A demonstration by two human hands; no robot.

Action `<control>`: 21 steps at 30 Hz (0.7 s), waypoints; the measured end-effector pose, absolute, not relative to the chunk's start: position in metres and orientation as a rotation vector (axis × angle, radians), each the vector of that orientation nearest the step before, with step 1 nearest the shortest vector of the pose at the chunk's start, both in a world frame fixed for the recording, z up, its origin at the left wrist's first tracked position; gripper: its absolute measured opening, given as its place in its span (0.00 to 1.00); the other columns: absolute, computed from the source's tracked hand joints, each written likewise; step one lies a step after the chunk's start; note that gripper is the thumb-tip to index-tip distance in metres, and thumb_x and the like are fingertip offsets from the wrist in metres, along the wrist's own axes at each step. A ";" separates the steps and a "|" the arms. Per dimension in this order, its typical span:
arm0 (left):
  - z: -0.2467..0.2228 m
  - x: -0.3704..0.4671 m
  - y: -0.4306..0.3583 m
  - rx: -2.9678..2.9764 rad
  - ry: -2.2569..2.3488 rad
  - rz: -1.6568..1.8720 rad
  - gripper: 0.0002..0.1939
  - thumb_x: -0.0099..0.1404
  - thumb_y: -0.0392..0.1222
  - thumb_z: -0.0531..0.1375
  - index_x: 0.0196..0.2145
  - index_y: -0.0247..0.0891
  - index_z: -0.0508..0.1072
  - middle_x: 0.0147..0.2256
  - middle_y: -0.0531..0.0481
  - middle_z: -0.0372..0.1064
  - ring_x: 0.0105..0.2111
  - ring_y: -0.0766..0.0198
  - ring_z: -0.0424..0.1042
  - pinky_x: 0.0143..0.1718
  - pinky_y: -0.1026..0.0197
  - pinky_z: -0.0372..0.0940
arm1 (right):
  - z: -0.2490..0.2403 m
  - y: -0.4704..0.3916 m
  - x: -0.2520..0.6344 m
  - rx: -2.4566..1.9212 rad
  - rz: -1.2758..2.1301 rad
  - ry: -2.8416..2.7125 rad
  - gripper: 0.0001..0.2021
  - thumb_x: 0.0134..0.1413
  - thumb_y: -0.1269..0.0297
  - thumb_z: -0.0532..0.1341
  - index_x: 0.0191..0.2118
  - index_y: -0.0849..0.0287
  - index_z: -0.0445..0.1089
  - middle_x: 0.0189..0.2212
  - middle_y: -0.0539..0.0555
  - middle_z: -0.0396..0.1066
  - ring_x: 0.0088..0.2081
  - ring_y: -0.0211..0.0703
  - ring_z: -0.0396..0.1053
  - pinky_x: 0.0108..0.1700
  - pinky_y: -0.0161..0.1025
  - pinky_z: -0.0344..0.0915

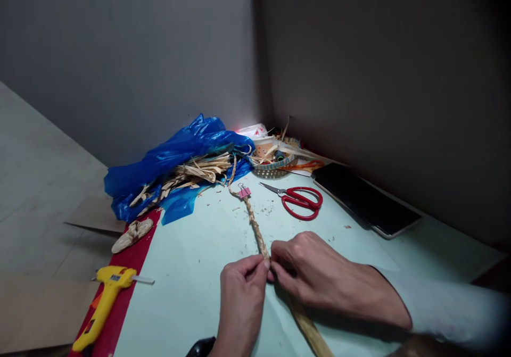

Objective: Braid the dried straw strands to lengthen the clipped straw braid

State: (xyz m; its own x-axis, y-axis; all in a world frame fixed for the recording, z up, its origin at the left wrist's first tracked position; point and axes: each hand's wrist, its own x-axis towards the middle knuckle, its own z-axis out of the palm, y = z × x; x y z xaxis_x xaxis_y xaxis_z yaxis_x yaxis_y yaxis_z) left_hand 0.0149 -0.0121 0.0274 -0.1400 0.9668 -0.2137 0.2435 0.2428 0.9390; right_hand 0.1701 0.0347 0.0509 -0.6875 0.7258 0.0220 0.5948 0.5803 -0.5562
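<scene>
A braid of straw-coloured fibre point(255, 226) runs down the pale green table covering, its upper part gripped by a pink binder clip point(244, 191). At the braid's lower end, my left hand point(244, 288) pinches it between thumb and fingers. My right hand point(307, 269) is closed against the same spot, touching my left fingertips and pinching the strands. Below my right hand a flat loose strand point(309, 328) trails toward the near edge. The exact crossing of the strands is hidden by my fingers.
Red-handled scissors point(302, 202) lie right of the clip, near a black tablet point(365, 197). A blue plastic bag point(175, 149) with dry fibre strips point(203, 168) sits behind, beside a round basket point(275, 160). A yellow glue gun point(106, 304) and a small woven sole-shaped piece point(132, 235) are left.
</scene>
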 end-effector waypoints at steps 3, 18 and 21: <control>0.027 0.017 -0.014 1.105 1.601 0.949 0.15 0.62 0.45 0.58 0.22 0.35 0.72 0.09 0.60 0.53 0.14 0.70 0.53 0.21 0.66 0.53 | 0.053 0.031 0.169 -1.073 0.790 -2.587 0.14 0.62 0.63 0.50 0.29 0.60 0.67 0.21 0.53 0.66 0.21 0.36 0.55 0.26 0.37 0.45; 0.024 0.008 -0.015 0.837 1.314 1.014 0.11 0.59 0.45 0.64 0.30 0.33 0.79 0.24 0.52 0.69 0.26 0.67 0.63 0.31 0.65 0.59 | 0.039 0.015 0.171 -0.412 0.051 -2.929 0.11 0.52 0.81 0.53 0.40 0.68 0.69 0.29 0.58 0.71 0.25 0.43 0.63 0.23 0.41 0.47; 0.026 0.008 -0.017 0.838 1.317 1.046 0.10 0.57 0.44 0.66 0.32 0.33 0.81 0.27 0.50 0.71 0.30 0.66 0.65 0.32 0.66 0.60 | 0.044 0.023 0.174 -0.605 0.418 -2.776 0.08 0.61 0.69 0.53 0.34 0.62 0.69 0.27 0.54 0.70 0.25 0.41 0.63 0.27 0.40 0.53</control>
